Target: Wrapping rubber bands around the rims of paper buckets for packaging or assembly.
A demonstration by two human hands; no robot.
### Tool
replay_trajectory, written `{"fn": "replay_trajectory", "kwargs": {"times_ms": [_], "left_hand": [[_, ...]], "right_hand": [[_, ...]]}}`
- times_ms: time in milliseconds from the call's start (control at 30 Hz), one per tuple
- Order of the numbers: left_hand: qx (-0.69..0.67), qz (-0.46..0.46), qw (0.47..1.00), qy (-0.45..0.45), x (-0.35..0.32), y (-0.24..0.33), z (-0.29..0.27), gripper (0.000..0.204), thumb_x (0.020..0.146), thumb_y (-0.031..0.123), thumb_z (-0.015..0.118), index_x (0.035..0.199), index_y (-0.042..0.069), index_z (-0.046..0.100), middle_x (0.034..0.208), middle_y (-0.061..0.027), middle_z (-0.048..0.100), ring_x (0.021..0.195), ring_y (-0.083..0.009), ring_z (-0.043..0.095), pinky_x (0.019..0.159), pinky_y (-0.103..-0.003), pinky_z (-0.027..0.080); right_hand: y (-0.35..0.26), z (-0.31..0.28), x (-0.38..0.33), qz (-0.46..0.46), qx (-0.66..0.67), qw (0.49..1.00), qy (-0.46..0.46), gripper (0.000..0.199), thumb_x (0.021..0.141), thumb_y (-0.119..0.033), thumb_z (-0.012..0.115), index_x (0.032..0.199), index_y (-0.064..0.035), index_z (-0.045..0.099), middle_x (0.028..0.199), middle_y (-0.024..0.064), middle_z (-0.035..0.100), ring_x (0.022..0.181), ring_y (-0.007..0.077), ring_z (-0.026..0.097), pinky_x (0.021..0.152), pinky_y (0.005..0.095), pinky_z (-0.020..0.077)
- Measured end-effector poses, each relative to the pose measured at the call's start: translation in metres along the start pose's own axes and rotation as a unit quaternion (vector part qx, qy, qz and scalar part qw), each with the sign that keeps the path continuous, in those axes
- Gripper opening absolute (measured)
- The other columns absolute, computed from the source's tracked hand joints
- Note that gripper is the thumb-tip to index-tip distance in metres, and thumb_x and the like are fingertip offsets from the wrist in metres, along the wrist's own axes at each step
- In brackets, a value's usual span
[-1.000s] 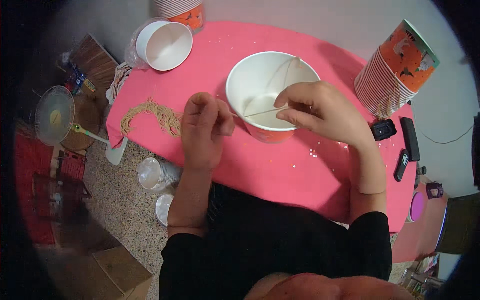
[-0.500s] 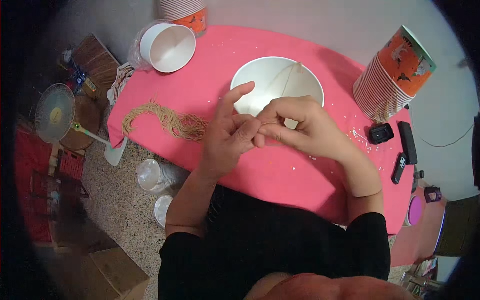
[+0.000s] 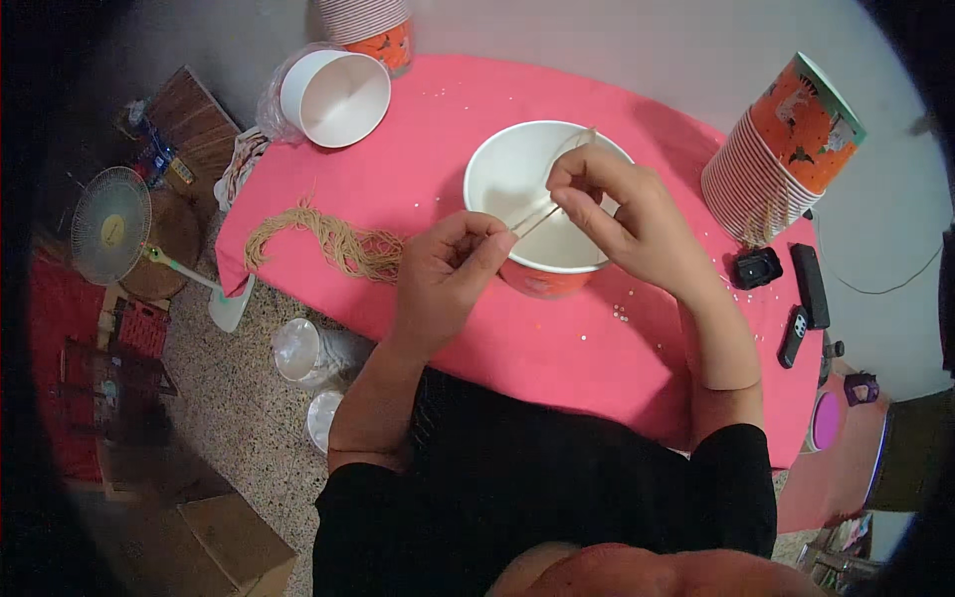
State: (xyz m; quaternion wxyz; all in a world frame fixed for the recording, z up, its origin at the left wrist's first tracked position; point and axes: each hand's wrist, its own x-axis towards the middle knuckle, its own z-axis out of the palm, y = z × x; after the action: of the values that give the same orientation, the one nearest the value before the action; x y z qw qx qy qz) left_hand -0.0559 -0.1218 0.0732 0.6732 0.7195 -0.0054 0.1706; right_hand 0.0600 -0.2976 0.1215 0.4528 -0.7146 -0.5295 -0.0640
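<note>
Between my two hands a thin tan string [image 3: 535, 219] is stretched over the near rim of a white-lined paper bucket [image 3: 481, 171]. My left hand [image 3: 448, 274] pinches one end, thumb against forefinger. Higher and to the right, my right hand [image 3: 629, 214] pinches the other end above the bucket's opening. Another strand runs over the bucket's far rim, partly hidden by my right hand. Left of my left hand lies a bundle of tan strings [image 3: 333, 244] on the pink cloth.
A nested stack of orange paper buckets [image 3: 781, 149] leans at the right, strings hanging from it. Nearby lie a small black tray [image 3: 758, 267], a remote [image 3: 793, 336] and scattered white bits. An empty white bucket [image 3: 343, 99] lies on its side at the far left, beside another stack [image 3: 368, 25].
My hands were together in front of the bucket. My right hand has moved up and right, drawing the string out between them; my left forefinger has curled in.
</note>
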Motion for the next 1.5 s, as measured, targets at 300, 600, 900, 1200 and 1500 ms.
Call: {"fn": "replay_trajectory", "kwargs": {"times_ms": [300, 600, 900, 1200, 1500], "left_hand": [[-0.004, 0.004, 1.0, -0.011, 0.0, 0.0, 0.002, 0.017, 0.095, 0.013, 0.057, 0.095, -0.001, 0.066, 0.075, 0.0029, 0.059, 0.068, -0.0038, 0.051, 0.06, -0.02, 0.04], [-0.024, 0.005, 1.0, -0.012, -0.004, 0.001, 0.001, 0.015, 0.093, 0.01, 0.058, 0.1, -0.001, 0.066, 0.079, 0.0013, 0.063, 0.071, -0.0024, 0.053, 0.062, -0.019, 0.042], [-0.013, 0.037, 0.997, 0.064, -0.004, -0.009, -0.002, 0.009, 0.09, 0.006, 0.063, 0.096, 0.0, 0.066, 0.073, 0.0057, 0.058, 0.064, 0.0006, 0.048, 0.055, -0.017, 0.037], [0.189, 0.099, 0.97, 0.119, -0.005, -0.003, 0.012, 0.006, 0.082, 0.003, 0.069, 0.087, 0.002, 0.07, 0.056, 0.0096, 0.043, 0.052, 0.0005, 0.037, 0.046, -0.019, 0.028], [0.079, 0.047, 0.995, 0.045, -0.009, -0.01, 0.007, 0.007, 0.083, 0.003, 0.068, 0.089, 0.003, 0.07, 0.059, 0.0111, 0.045, 0.053, 0.0013, 0.038, 0.046, -0.019, 0.029]], "right_hand": [[-0.006, 0.017, -0.001, -0.161, -0.091, 0.982, -0.033, 0.019, 0.081, -0.012, 0.068, 0.098, -0.0056, 0.064, 0.071, 0.0064, 0.057, 0.063, 0.0216, 0.056, 0.059, 0.0327, 0.043], [0.002, 0.007, 0.001, -0.157, -0.167, 0.973, 0.01, 0.011, 0.077, -0.012, 0.064, 0.08, -0.007, 0.055, 0.068, 0.0077, 0.055, 0.061, 0.028, 0.057, 0.057, 0.0395, 0.0442], [0.002, -0.008, -0.001, -0.062, -0.169, 0.984, -0.019, 0.01, 0.076, -0.005, 0.061, 0.085, -0.0041, 0.056, 0.071, 0.0108, 0.059, 0.065, 0.0292, 0.059, 0.057, 0.0394, 0.0452], [-0.011, -0.011, 0.001, -0.139, 0.004, 0.986, -0.091, 0.007, 0.08, 0.002, 0.06, 0.086, -0.0009, 0.06, 0.078, 0.0096, 0.062, 0.07, 0.0258, 0.059, 0.062, 0.0338, 0.0444], [0.001, 0.002, 0.006, -0.125, -0.019, 0.992, 0.006, 0.011, 0.08, 0.001, 0.063, 0.091, 0.0002, 0.062, 0.083, 0.0104, 0.063, 0.078, 0.0267, 0.062, 0.07, 0.0339, 0.0472]]}}
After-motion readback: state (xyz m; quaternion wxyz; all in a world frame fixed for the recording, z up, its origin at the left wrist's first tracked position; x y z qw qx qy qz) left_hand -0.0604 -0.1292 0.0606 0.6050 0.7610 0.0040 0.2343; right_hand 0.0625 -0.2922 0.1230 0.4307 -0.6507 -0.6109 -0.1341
